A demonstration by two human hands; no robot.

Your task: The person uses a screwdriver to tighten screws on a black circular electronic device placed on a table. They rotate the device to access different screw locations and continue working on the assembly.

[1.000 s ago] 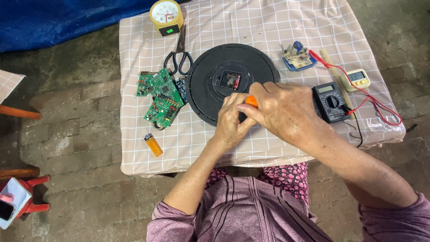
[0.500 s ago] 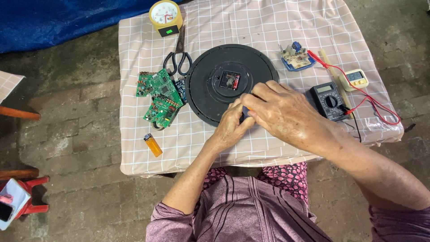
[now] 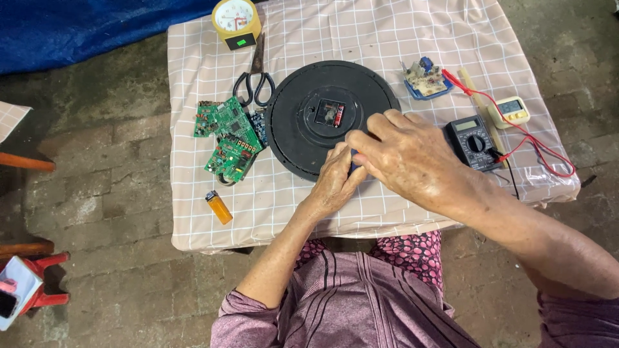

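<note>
Both hands, left hand (image 3: 336,180) and right hand (image 3: 412,161), pinch a small dark part (image 3: 353,161) together over the black round clock back (image 3: 303,129), near the yellow-faced little clock (image 3: 236,19).

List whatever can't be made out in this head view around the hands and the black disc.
- Small dark item between the left hand and right hand: covered by fingers, kind unclear.
- Black disc near edge: hidden under both hands.
- Multimeter dial setting: too small.
- Right elbow: cut off by the frame edge.

One camera on my head looks straight down at my table (image 3: 193,77) and lap from moderately close range.
</note>
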